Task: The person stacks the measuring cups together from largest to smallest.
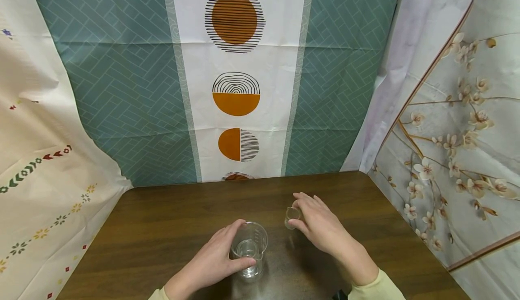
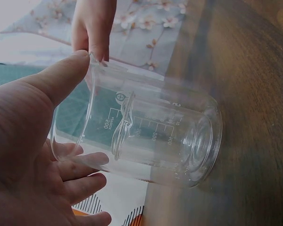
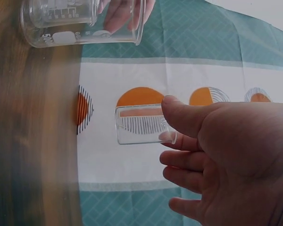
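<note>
A large glass beaker [image 1: 264, 240] with white graduation marks stands on the table in the head view. Nested inside it is a smaller clear beaker [image 2: 153, 141], its lip showing in the left wrist view. My left hand [image 1: 215, 256] grips the large beaker near its rim, thumb on one side and fingers on the other. To the right, my right hand [image 1: 321, 223] pinches a tiny clear beaker [image 3: 141, 137] by its rim between thumb and index finger. That tiny beaker hangs above the table, apart from the large one, and its other three fingers stay off it.
The brown wooden table [image 1: 170, 214] reaches back to a green and white patterned cloth [image 1: 239, 65]. Flowered cloth [image 1: 459, 178] hangs along the right side, and a cream cloth [image 1: 53, 164] along the left.
</note>
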Motion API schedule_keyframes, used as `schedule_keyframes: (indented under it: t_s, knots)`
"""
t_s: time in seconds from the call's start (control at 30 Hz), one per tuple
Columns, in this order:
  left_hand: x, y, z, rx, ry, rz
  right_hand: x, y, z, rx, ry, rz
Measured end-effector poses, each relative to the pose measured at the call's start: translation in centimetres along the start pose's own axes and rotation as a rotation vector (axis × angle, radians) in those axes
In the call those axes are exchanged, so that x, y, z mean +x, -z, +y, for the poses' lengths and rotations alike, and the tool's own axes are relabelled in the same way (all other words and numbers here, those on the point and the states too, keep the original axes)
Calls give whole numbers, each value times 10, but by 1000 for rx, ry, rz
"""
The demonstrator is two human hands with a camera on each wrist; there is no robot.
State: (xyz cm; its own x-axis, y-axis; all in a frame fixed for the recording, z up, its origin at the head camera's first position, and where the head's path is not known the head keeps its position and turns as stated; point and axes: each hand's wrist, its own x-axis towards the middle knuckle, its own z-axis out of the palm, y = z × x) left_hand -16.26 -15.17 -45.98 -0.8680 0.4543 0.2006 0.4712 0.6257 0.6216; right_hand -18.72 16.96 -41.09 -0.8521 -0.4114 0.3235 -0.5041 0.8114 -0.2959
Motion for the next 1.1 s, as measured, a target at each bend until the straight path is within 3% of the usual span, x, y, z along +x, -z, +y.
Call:
schedule_keyframes:
  t_s: [1.1]
  knots:
    - [1,-2,-2,21,-18,15,-3,9,-23,79,112,30]
